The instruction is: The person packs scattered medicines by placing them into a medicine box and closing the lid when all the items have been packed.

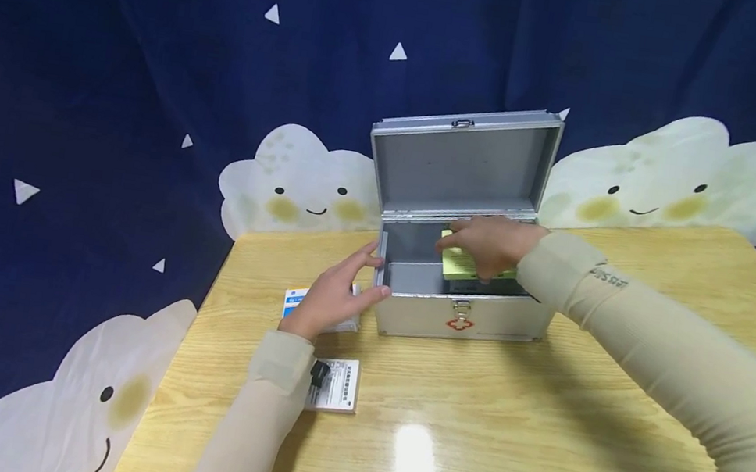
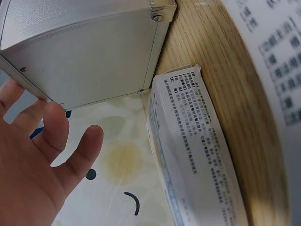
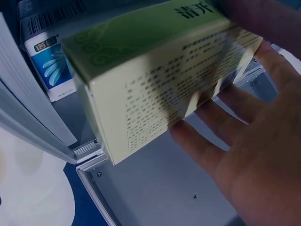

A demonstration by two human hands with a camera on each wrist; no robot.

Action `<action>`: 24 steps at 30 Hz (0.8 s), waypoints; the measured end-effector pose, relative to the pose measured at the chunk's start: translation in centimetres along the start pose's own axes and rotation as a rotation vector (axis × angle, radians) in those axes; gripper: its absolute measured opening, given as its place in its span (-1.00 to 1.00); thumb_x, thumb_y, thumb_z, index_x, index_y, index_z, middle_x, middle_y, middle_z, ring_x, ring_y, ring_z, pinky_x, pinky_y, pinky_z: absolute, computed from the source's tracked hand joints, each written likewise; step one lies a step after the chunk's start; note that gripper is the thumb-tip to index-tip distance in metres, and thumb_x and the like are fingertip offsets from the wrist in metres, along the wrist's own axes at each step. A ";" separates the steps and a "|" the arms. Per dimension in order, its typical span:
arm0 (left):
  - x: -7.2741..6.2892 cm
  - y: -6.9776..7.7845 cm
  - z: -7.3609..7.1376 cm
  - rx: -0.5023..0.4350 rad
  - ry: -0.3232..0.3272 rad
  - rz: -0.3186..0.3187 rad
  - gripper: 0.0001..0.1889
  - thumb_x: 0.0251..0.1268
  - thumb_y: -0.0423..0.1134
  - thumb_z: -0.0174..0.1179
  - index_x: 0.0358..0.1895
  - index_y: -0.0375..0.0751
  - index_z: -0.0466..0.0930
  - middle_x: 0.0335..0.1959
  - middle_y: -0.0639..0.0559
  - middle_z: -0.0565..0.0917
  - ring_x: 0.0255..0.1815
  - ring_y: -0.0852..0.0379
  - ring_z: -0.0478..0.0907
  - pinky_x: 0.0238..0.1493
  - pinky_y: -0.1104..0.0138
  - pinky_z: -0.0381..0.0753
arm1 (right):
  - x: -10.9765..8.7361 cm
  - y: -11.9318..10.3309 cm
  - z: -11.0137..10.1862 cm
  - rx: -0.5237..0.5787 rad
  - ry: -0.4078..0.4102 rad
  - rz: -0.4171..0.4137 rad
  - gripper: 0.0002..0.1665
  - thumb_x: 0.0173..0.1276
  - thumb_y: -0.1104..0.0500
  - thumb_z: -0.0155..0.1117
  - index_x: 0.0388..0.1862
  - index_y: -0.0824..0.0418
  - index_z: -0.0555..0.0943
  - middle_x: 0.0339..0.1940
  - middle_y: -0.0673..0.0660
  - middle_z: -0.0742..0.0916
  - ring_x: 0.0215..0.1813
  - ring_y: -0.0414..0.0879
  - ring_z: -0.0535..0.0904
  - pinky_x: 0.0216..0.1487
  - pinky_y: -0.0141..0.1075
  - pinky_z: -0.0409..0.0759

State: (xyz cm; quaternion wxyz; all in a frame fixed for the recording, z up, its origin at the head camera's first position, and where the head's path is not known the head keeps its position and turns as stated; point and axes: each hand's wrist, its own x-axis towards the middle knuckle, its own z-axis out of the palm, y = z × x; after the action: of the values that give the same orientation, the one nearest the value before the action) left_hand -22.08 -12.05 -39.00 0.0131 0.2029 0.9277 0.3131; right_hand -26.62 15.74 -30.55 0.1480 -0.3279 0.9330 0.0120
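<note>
A silver first-aid case (image 1: 501,326) stands with its lid (image 1: 461,163) raised. Over its right part, my right hand (image 1: 494,242) grips a yellow-green medicine box (image 1: 457,268), thumb on one side and fingers on the other in the right wrist view. Under that box, a blue-and-white carton (image 3: 55,70) shows inside the case. My left hand (image 1: 333,297) is at the case's left wall, its fingertips at the rim and thumb stretched out, and holds nothing. Beneath the left hand lies a white-and-blue medicine box (image 1: 294,300), partly hidden by it.
Closer to me, a white printed box (image 1: 343,385) lies on the wooden table (image 1: 502,440), partly covered by the left forearm. Behind the table hangs a dark blue curtain (image 1: 326,80) with cloud cutouts (image 1: 662,172) along the table edge.
</note>
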 end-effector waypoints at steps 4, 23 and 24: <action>0.1 0.0 0.1 -0.005 0.004 0.001 -0.38 0.30 0.27 0.12 0.36 0.12 0.40 0.61 0.34 0.09 0.59 0.01 0.20 0.49 -0.05 0.30 | 0.2 0.2 0.1 -0.010 0.035 -0.020 0.02 -0.11 0.55 0.46 0.38 -0.03 0.49 0.42 0.29 0.45 0.31 0.21 0.51 0.15 0.02 0.64; 0.2 -0.1 0.0 0.002 0.000 0.002 -0.40 0.32 0.25 0.12 0.38 0.16 0.37 0.62 0.34 0.06 0.59 0.01 0.18 0.50 -0.07 0.28 | 0.7 0.7 0.5 -0.095 0.044 0.006 -0.19 -0.03 0.58 0.38 0.19 -0.02 0.60 0.13 0.29 0.52 -0.15 0.05 0.56 -0.12 -0.10 0.67; 0.2 -0.1 0.0 0.002 0.000 0.003 -0.40 0.33 0.25 0.12 0.37 0.16 0.37 0.62 0.33 0.07 0.59 0.01 0.18 0.50 -0.07 0.28 | 0.7 0.8 0.6 -0.093 0.035 0.017 -0.19 -0.02 0.58 0.37 0.20 -0.03 0.60 0.14 0.30 0.52 -0.17 0.05 0.55 -0.15 -0.12 0.67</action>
State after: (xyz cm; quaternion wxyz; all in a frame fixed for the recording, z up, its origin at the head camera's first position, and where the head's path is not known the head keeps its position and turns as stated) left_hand -22.24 -12.02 -39.03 0.0126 0.2043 0.9277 0.3123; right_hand -27.45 16.04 -31.35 0.1164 -0.3266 0.9366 0.0507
